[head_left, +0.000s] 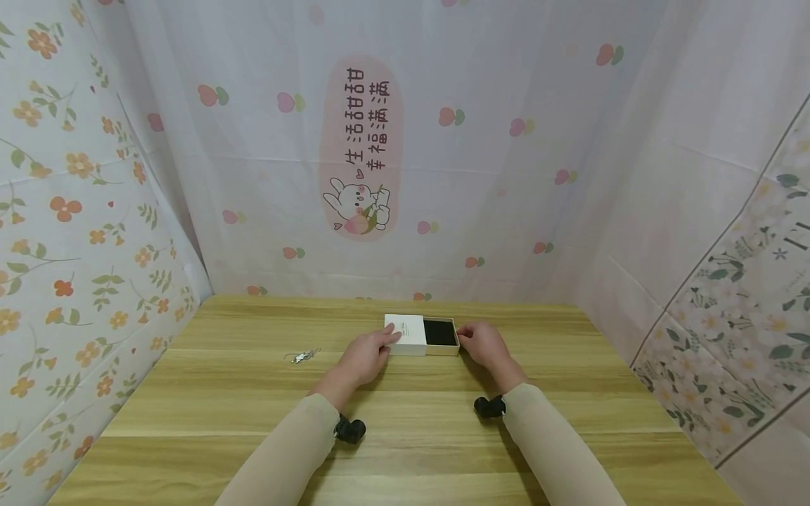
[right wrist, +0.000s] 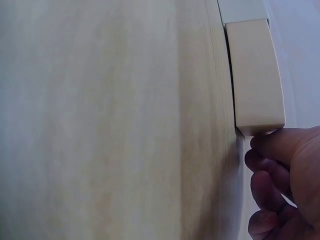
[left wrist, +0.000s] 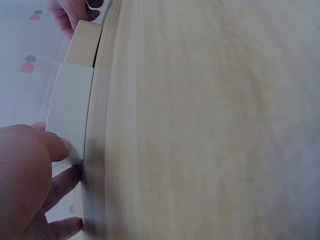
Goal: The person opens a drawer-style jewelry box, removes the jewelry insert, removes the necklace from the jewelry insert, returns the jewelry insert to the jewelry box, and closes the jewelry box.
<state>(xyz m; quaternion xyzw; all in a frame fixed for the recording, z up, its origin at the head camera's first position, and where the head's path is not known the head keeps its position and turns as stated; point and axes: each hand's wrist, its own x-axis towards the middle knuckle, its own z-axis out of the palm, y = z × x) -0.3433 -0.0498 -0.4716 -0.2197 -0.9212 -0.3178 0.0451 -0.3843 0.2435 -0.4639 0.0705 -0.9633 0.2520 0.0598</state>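
A small slide-out box lies near the far side of the table, its white sleeve on the left and its cream drawer pulled partway out to the right. Black lining shows inside the drawer. My left hand grips the sleeve's left end, thumb on top; in the left wrist view the thumb lies along the sleeve's side. At the drawer's outer end, my right hand pinches with thumb and forefinger, other fingers curled, as the right wrist view shows beside the drawer wall.
Left of the box, a small silvery piece with thin, chain-like ends lies on the wooden table. A printed curtain hangs behind the table's back edge, with flowered cloths on both sides.
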